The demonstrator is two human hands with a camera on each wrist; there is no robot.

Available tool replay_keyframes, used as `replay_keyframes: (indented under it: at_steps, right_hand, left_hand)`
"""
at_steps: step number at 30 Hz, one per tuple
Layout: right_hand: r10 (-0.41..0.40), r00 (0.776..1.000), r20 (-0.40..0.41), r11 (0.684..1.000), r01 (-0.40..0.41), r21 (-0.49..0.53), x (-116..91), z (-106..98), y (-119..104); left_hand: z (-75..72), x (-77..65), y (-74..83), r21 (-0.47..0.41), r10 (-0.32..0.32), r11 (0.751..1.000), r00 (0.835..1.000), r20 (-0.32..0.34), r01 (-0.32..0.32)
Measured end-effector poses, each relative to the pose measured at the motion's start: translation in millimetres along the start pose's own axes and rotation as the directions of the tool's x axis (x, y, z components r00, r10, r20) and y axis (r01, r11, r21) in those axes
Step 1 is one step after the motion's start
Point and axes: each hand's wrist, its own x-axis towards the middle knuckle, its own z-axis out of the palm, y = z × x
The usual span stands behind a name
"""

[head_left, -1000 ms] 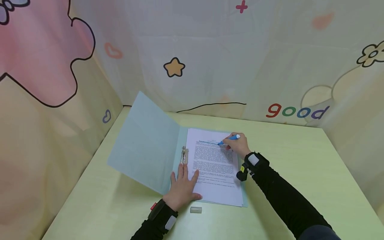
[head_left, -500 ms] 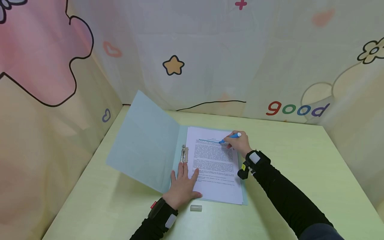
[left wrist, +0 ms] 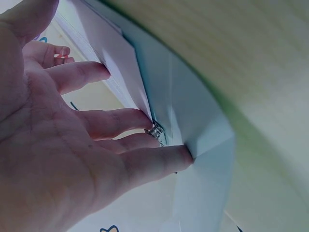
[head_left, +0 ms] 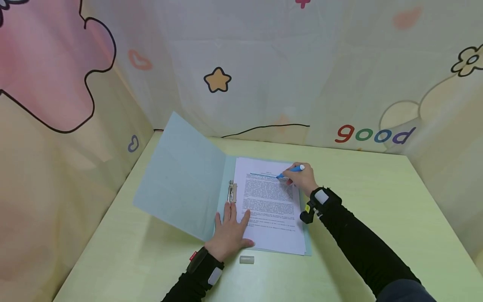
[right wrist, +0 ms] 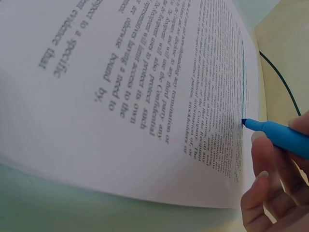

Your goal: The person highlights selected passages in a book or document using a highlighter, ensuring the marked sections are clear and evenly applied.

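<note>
The right hand pinches a blue highlighter, its long axis slanting from the white butt end at upper right down to the tip at lower left, where the tip touches the printed page at the right end of a blue line drawn under the top row of text; in the right wrist view the tip sits at the end of that stroke. The left hand lies flat with fingers spread on the page's lower left corner, just below the metal clip. The smooth white sheets rest in an open pale blue paper folder on a light green table. A small translucent cap lies beside the left wrist.
</note>
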Motion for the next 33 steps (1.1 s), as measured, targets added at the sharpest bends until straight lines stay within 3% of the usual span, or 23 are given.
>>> replay_keyframes:
  at_steps: [33]
  right_hand:
    - [0.032, 0.999, -0.014, 0.999, -0.032, 0.001, -4.4, -5.7, 0.2]
  left_hand:
    - [-0.7, -1.1, 0.4, -0.013, 0.001, 1.000, 1.000, 0.013, 0.000]
